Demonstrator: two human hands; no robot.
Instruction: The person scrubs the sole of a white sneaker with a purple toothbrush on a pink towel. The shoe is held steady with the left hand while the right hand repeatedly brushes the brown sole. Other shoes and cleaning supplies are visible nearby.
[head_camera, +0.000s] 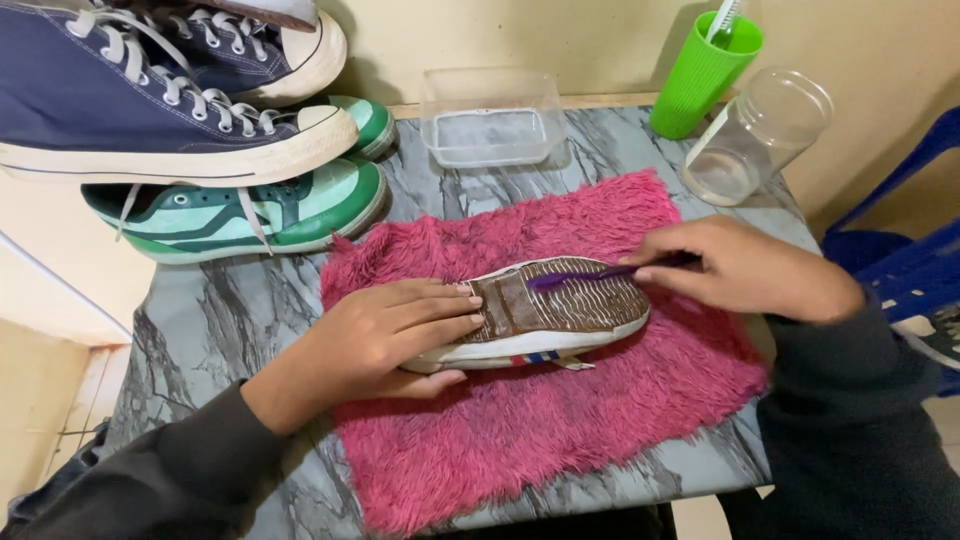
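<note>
A white sneaker lies sole up on a shaggy pink mat, its brown ribbed sole facing me. My left hand presses flat on the heel end of the sole, thumb under the shoe's side. My right hand grips a purple brush by its handle, and the brush head rests across the front part of the sole.
The mat covers a small grey marble-pattern table. Navy high-top sneakers are stacked on green sneakers at the back left. A clear plastic tub, a green cup and a clear jar stand at the back. A blue chair is at right.
</note>
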